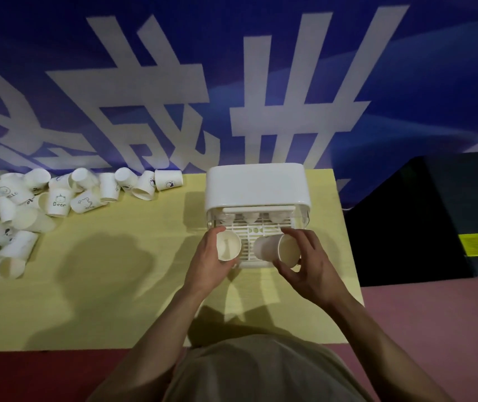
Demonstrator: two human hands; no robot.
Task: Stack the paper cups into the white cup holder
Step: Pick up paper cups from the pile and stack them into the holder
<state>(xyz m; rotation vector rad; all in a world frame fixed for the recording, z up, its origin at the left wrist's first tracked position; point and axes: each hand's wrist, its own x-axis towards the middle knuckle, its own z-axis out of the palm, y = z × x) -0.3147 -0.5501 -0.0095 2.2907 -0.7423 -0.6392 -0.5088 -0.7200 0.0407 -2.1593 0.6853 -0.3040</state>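
Observation:
A white cup holder point(256, 184) with a closed top and a slatted pull-out tray point(251, 232) stands at the table's far right. Several cups sit upside down under its cover at the back. My left hand point(210, 264) grips a white paper cup point(227, 245) at the tray's front left, its mouth facing me. My right hand point(308, 264) holds a second paper cup point(277, 248) on its side over the tray's front right, mouth turned to the right and towards me.
A heap of several white paper cups point(58, 198), some printed with small drawings, lies at the far left of the yellow table point(116, 285). A blue banner wall rises right behind the table. A black box point(435, 213) stands to the right, beyond the table's edge.

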